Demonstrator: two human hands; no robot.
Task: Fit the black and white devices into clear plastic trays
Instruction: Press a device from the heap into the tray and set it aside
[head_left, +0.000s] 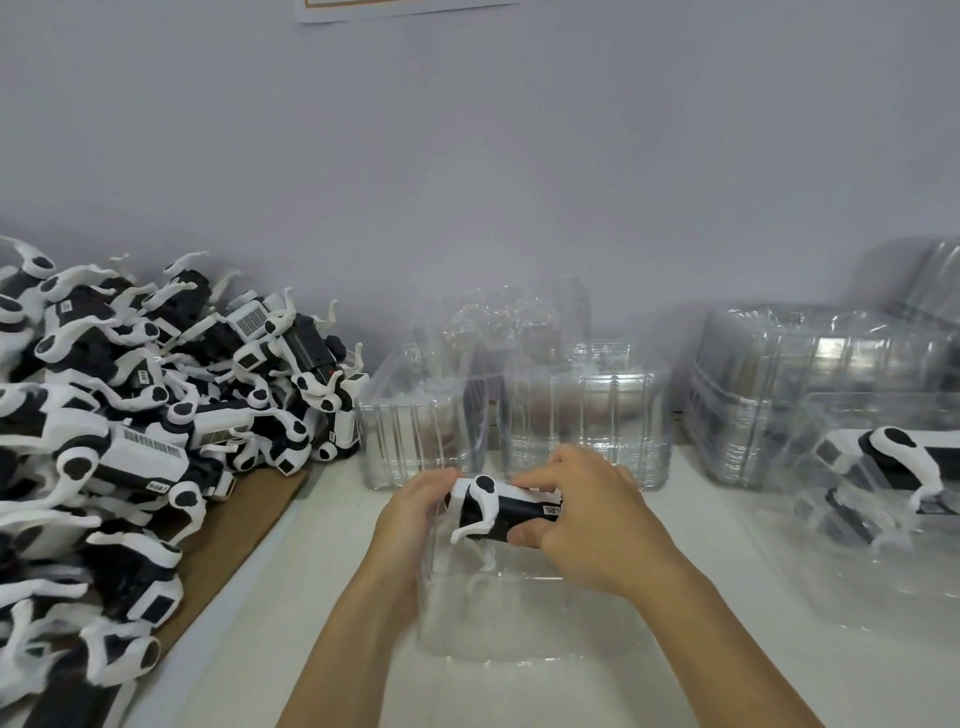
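Both hands on one black and white device (501, 512), mid-table above clear tray (524, 608). Left hand (410, 514) grips its left end, right hand (582, 525) pinches right end. Device pile (145, 415) at left edge; tray stacks (519, 410) along back edge.

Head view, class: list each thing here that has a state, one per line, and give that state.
Left hand: grips the held device.
Right hand: grips it too.
Held device: above an unfilled clear tray.
Right tray: holds a device.
Device pile: loose, unpacked.
Tray stacks: nested, unfilled.
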